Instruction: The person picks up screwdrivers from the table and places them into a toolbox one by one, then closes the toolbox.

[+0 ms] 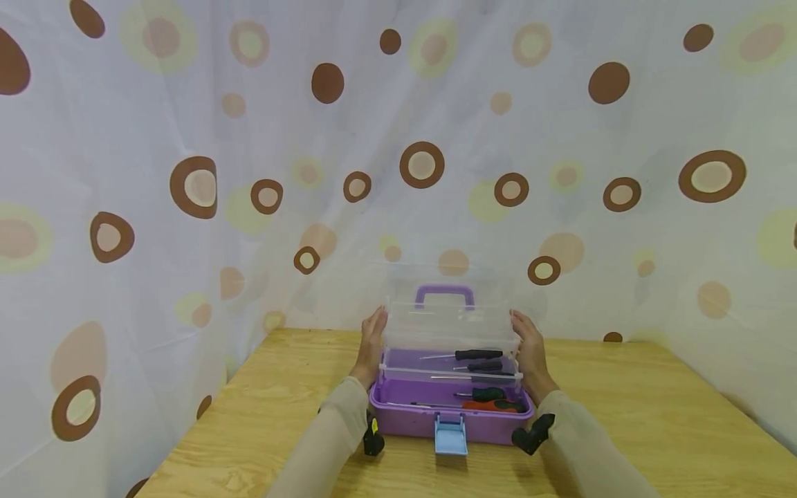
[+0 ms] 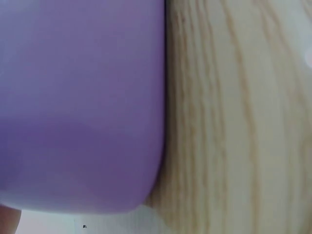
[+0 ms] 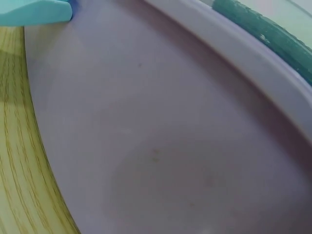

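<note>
A purple toolbox (image 1: 411,420) stands on the table with its clear lid (image 1: 405,321) raised at the back; a purple handle (image 1: 445,289) is on that lid. My left hand (image 1: 370,342) lies along the lid's left side, fingers extended upward. On the other side my right hand (image 1: 533,353) has its fingertips right at the lid's right edge. Inside lie several screwdrivers, among them a red-and-black one (image 1: 492,406), a dark green one (image 1: 487,394) and a black one (image 1: 479,354). At the front hangs a light blue latch (image 1: 451,439), flipped down. The wrist views show mostly purple walls (image 2: 83,97) (image 3: 146,107).
The wooden table (image 1: 236,429) reaches out to both sides of the toolbox. A spotted curtain (image 1: 373,124) hangs behind it and along both sides. Black wrist cameras (image 1: 533,434) sit close to the toolbox's front corners.
</note>
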Motion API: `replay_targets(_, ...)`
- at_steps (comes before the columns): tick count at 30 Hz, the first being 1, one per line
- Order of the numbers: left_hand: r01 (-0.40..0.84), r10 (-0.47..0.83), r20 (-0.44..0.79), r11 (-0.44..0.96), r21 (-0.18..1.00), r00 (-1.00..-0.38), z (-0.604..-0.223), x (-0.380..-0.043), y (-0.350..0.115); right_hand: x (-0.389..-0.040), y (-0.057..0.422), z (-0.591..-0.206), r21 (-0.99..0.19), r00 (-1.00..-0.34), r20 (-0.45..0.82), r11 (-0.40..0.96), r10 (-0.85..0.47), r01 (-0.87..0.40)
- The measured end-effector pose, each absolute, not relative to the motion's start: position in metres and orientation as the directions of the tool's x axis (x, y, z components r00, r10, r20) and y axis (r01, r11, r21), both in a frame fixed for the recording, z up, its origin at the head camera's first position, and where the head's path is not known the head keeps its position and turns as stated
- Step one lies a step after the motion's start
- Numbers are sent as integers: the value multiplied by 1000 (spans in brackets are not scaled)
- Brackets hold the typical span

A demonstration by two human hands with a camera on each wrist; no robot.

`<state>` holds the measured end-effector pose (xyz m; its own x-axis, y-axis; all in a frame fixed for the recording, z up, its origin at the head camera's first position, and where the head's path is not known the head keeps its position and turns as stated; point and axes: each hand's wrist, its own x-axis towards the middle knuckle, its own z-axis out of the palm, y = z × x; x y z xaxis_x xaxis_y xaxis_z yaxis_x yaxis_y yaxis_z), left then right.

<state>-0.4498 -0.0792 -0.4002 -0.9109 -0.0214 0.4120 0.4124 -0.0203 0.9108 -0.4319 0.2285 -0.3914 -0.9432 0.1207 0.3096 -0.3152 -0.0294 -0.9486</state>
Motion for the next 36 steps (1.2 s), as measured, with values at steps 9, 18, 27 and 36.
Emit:
replay_targets(9,442,-5,443,42,896,-897,-400,-446,-86,-429,225,-392,-924,-918,365,-64,154,-378)
replay_targets(18,432,88,431,-10,902,-898,-391,-446,-99,-427,231,-392,-934,-927,345,-48,145,-355)
replay_targets(27,347,165,334,53,936,-928,-378,-437,-107,-423,236,-390,-932,-928,358,-17,101,-361)
replay_targets(36,271,139,254,115,956,-957,-376,-423,-112,-414,240,-384,-934,-932,358,10,49,-358)
